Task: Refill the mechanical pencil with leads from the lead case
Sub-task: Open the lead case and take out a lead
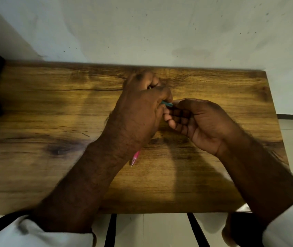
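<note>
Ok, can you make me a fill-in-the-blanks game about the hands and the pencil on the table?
1. The left hand pinches a small ____ case by its fingertips.
2. The pencil poking out from under the left forearm is ____.
3. The pencil lies on the ____ table.
4. The right hand meets the case with its ____ curled.

Missing words: teal; pink; wooden; fingers

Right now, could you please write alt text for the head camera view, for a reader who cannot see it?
Two bare hands meet over a wooden table, the left hand pinching a small teal item toward the right hand. A pink pencil lies on the table, partly hidden by the left forearm.
</note>
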